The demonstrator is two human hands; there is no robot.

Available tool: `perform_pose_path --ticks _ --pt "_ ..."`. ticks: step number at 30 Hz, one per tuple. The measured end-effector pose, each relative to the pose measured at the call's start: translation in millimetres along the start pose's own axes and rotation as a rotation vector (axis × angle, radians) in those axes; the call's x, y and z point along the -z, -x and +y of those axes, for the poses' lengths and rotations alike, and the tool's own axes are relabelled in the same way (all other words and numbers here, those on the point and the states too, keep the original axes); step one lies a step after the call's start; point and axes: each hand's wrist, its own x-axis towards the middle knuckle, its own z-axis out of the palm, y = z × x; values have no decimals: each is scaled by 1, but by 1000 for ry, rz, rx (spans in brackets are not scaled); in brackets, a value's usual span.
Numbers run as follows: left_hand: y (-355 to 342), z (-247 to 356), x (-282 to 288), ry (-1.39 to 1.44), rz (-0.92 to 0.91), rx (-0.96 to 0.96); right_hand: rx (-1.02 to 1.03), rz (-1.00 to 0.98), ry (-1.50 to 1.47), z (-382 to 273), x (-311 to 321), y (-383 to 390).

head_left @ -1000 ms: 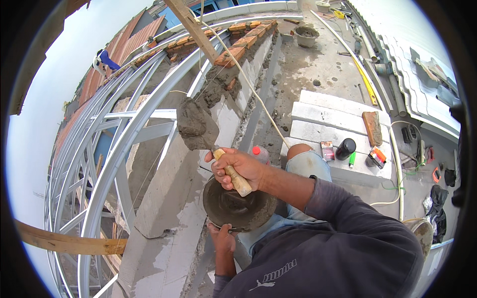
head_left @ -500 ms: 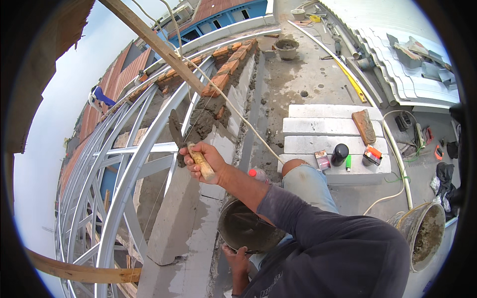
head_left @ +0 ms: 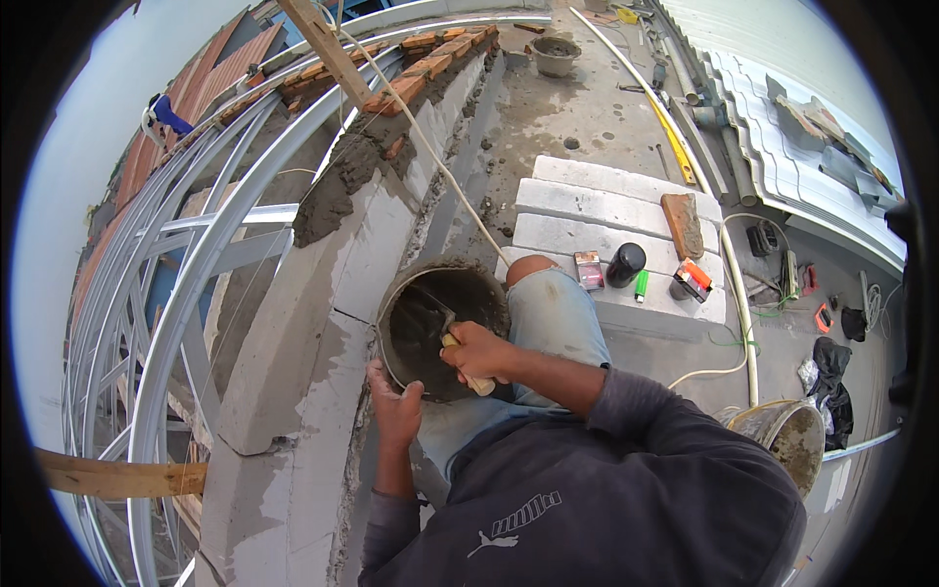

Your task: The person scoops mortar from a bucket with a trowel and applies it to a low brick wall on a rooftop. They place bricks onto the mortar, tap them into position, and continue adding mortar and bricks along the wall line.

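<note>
My right hand (head_left: 479, 354) is closed round the wooden handle of a trowel (head_left: 419, 315), whose blade reaches down inside a dark round bucket (head_left: 389, 293). The contents of the bucket are in shadow and hard to make out. At the near left side of the bucket, my left hand (head_left: 395, 406) grips its rim with the thumb uppermost. Just left of the bucket runs a pale block wall (head_left: 337, 293). Wet grey mortar (head_left: 337, 191) lies on its top, up against a row of orange bricks (head_left: 423, 76).
White blocks (head_left: 572, 235) at the right carry a brick piece (head_left: 682, 225), a black-capped container (head_left: 626, 264), a green lighter (head_left: 642, 286) and small packs. Metal roof trusses (head_left: 210, 235) stand left of the wall. A cable (head_left: 440, 161) crosses diagonally. Another mortar bucket (head_left: 556, 57) stands farther off.
My right hand has brought the trowel from over the wall's mortar down into the bucket. My left hand still holds the rim, and the bucket appears farther left and higher in view.
</note>
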Motion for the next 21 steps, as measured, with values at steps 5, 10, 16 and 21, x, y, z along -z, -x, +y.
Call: perform_pose_path --ticks 5,10,16,21 --pt "-15 40 27 69 -18 -31 305 -282 1345 -52 20 20" --pt "-13 59 33 -56 32 -121 506 43 1263 -60 34 22" --pt "-14 61 29 -86 122 -142 572 150 1348 -48 30 21" --pt "-17 54 23 -22 191 -203 553 79 1403 -39 34 9"
